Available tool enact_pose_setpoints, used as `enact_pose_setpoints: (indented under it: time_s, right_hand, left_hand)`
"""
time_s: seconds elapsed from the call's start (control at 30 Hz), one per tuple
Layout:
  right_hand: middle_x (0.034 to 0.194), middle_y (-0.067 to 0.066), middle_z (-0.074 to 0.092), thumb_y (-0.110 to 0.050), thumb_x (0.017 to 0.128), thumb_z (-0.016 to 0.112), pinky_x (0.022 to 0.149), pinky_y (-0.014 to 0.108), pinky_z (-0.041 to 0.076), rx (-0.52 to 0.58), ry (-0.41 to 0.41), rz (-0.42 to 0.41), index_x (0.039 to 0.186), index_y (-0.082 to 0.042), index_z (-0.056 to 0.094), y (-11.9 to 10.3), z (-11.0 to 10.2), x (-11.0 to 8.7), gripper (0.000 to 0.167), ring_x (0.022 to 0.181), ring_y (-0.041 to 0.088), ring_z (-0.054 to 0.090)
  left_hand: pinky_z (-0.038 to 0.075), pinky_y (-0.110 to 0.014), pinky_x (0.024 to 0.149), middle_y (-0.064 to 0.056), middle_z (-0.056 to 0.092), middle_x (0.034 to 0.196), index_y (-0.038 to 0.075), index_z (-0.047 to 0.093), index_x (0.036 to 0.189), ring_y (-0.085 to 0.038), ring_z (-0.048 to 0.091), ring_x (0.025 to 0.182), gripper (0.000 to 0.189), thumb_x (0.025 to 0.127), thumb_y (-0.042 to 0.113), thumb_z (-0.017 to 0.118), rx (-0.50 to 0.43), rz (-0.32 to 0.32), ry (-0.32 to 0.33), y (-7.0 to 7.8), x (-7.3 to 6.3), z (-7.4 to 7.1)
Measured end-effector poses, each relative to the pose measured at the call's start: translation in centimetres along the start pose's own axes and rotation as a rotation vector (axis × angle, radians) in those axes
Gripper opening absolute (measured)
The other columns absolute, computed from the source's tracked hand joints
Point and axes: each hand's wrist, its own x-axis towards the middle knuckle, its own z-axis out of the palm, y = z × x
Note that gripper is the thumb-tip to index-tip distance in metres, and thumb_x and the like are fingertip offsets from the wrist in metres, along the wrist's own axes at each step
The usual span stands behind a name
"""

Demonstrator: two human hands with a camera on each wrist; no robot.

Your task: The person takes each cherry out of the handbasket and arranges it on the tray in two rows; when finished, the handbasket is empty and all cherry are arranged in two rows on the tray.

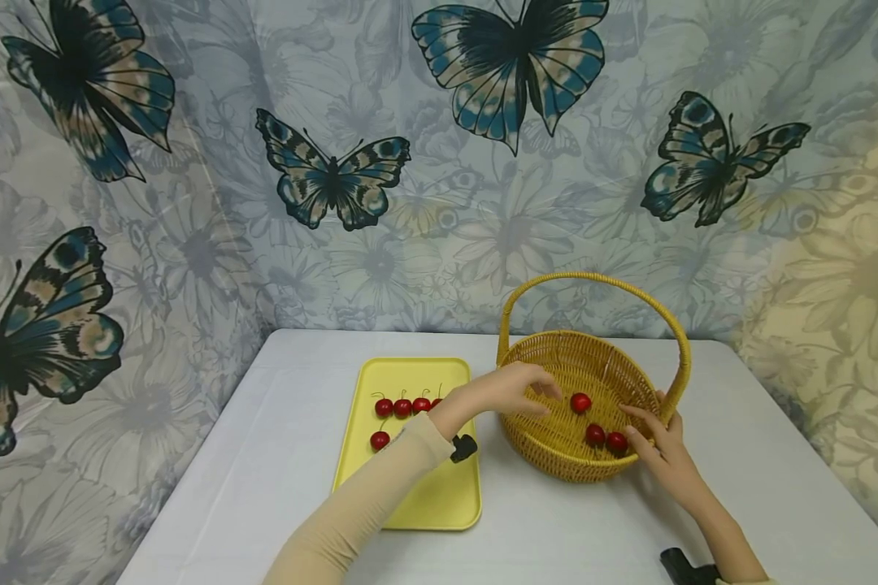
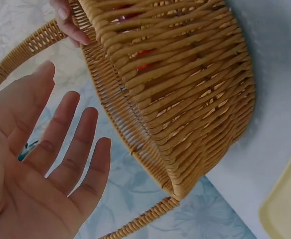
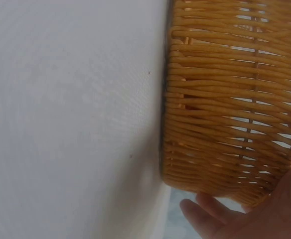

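A wicker basket (image 1: pixel 556 463) with a tall arched handle stands on the table. Three red cherries (image 1: pixel 580 403) lie inside it. My left hand (image 1: pixel 515 388) hovers over the basket's left side with nothing in it; in the left wrist view its fingers (image 2: pixel 68 149) are spread and slightly bent, apart from the weave. At the basket's right side, my right hand (image 1: pixel 662 451) grips the rim near the foot of the handle, some fingers inside and some outside. Only part of the right hand (image 3: pixel 235 219) shows in the right wrist view, against the basket wall.
A yellow tray (image 1: pixel 432 504) lies left of the basket, partly covered by the left forearm. On it several cherries with stems (image 1: pixel 402 408) form a row, and another cherry (image 1: pixel 380 440) sits below. A butterfly-print cloth (image 1: pixel 380 276) hangs behind the white table (image 1: pixel 263 487).
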Motion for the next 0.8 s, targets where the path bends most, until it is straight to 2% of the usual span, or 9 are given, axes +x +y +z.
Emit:
enact_pose_setpoints:
  time_s: [0.2, 0.53, 0.6, 0.8]
  right_hand:
    - [0.153, 0.015, -0.013, -0.014, 0.097, 0.047, 0.077, 0.079, 0.024, -0.003, 0.001, 0.003, 0.132, -0.002, 0.046, 0.0, 0.0, 0.0, 0.037, 0.137, 0.045, -0.008]
    - [0.153, 0.009, -0.016, -0.018, 0.098, 0.044, 0.076, 0.079, 0.025, 0.003, -0.008, -0.001, 0.132, -0.002, 0.045, -0.1, -0.3, 0.0, 0.038, 0.137, 0.043, -0.011]
    - [0.153, 0.008, -0.016, -0.018, 0.098, 0.044, 0.076, 0.079, 0.024, 0.004, -0.007, 0.001, 0.133, -0.002, 0.045, -0.1, -0.3, 0.0, 0.038, 0.137, 0.043, -0.010]
    - [0.153, 0.010, -0.015, -0.018, 0.098, 0.044, 0.077, 0.079, 0.023, 0.015, -0.009, 0.001, 0.133, -0.003, 0.045, 0.0, 0.1, 0.0, 0.038, 0.137, 0.043, -0.010]
  left_hand:
    - [0.042, -0.013, 0.085, 0.002, 0.062, 0.114, 0.015, 0.064, 0.112, -0.011, 0.056, 0.104, 0.025, 0.087, 0.018, 0.065, -0.004, -0.007, -0.055, -0.2, 2.7, -0.6]
    - [0.042, -0.009, 0.077, 0.004, 0.062, 0.112, 0.018, 0.063, 0.113, -0.009, 0.056, 0.101, 0.025, 0.088, 0.016, 0.064, -0.041, -0.057, -0.052, -0.2, 6.5, -1.0]
    - [0.042, -0.010, 0.076, 0.004, 0.061, 0.112, 0.020, 0.063, 0.111, -0.008, 0.055, 0.100, 0.023, 0.088, 0.016, 0.064, -0.045, -0.072, -0.054, -0.3, 7.1, -0.9]
    - [0.043, -0.011, 0.077, -0.002, 0.061, 0.117, 0.015, 0.063, 0.116, -0.011, 0.056, 0.104, 0.029, 0.087, 0.014, 0.065, -0.123, -0.089, -0.071, -0.6, 8.3, -0.4]
